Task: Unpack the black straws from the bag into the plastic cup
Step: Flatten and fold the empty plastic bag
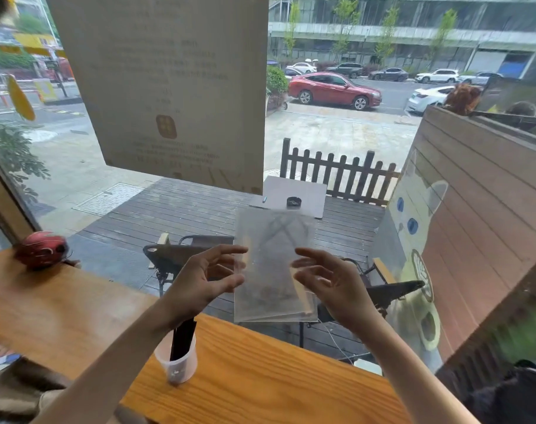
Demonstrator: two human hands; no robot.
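Up in front of the window, the clear bag (274, 264) hangs blurry between both hands: left hand (204, 278) and right hand (328, 281) spread-fingered at its edges. Black straws (182, 339) stand in the plastic cup (177, 361) on the wooden surface (260, 377).

Clear, filmy plastic on the bag (274, 264), slightly hazy and smooth; below it the desk (260, 377) shows warm orange wood with visible grain and a soft sheen; the cup (177, 364) is milky translucent plastic; the straws (182, 338) look matt black.
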